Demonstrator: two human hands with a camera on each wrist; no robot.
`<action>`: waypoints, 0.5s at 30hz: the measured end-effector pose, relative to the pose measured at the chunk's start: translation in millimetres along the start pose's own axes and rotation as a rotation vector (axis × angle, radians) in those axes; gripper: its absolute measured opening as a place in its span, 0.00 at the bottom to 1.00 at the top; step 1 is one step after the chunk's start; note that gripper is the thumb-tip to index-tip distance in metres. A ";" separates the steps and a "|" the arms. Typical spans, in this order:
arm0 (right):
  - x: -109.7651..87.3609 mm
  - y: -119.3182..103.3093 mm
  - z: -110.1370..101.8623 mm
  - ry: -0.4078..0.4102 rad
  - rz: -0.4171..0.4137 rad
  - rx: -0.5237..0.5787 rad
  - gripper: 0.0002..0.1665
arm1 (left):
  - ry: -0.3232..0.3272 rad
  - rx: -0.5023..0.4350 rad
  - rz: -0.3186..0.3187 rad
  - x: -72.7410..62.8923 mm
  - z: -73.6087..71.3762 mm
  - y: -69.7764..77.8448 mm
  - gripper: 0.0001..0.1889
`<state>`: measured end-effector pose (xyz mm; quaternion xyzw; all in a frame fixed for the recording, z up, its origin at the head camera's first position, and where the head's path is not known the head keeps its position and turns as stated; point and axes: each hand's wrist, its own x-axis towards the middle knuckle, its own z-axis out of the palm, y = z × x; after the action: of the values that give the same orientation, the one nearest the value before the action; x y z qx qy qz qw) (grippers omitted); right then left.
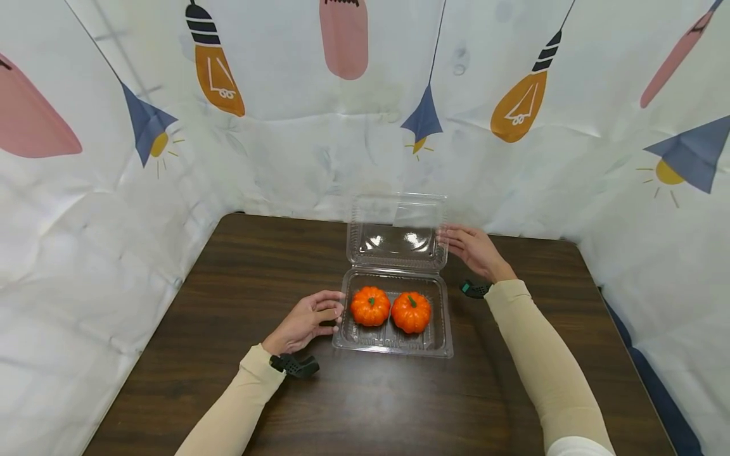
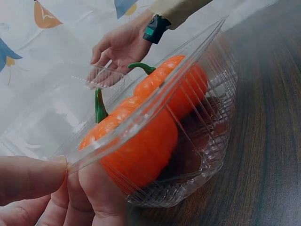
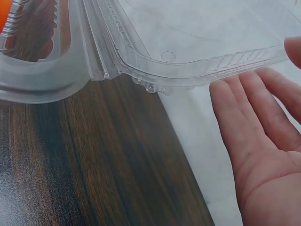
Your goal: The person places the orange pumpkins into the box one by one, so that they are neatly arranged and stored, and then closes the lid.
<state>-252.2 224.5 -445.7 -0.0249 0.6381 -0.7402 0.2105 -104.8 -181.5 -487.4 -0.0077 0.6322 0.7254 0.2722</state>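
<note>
A clear plastic clamshell container (image 1: 393,350) lies on the table with its lid (image 1: 397,253) raised at the back. Two small orange pumpkins with green stems sit side by side in the base, the left pumpkin (image 1: 370,307) close against the right pumpkin (image 1: 411,313). My left hand (image 1: 308,320) pinches the base's left rim, thumb above and fingers beneath in the left wrist view. At the lid's right edge is my right hand (image 1: 470,250). Its nearly straight fingers (image 3: 235,101) touch the lid from outside, with the thumb partly cut off by the frame.
The dark wood table (image 1: 268,266) extends around the container. Behind and beside it hangs a white cloth (image 1: 296,164) printed with lamps and bulbs. Black wrist straps, such as the left strap (image 1: 293,365), are on both arms.
</note>
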 end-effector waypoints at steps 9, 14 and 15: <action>-5.3 -4.0 -1.1 -0.024 -0.040 0.036 0.34 | 0.021 -0.027 0.009 1.8 2.7 -1.6 0.28; -9.5 -5.4 -2.5 -0.069 -0.070 0.099 0.31 | 0.030 -0.041 0.009 2.3 4.9 -2.2 0.27; -10.2 -5.7 -2.7 -0.074 -0.072 0.110 0.31 | 0.032 -0.043 0.009 2.3 5.3 -2.1 0.27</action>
<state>-245.4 231.0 -438.4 -0.0637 0.5867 -0.7800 0.2081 -104.2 -175.7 -489.1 -0.0221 0.6206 0.7399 0.2585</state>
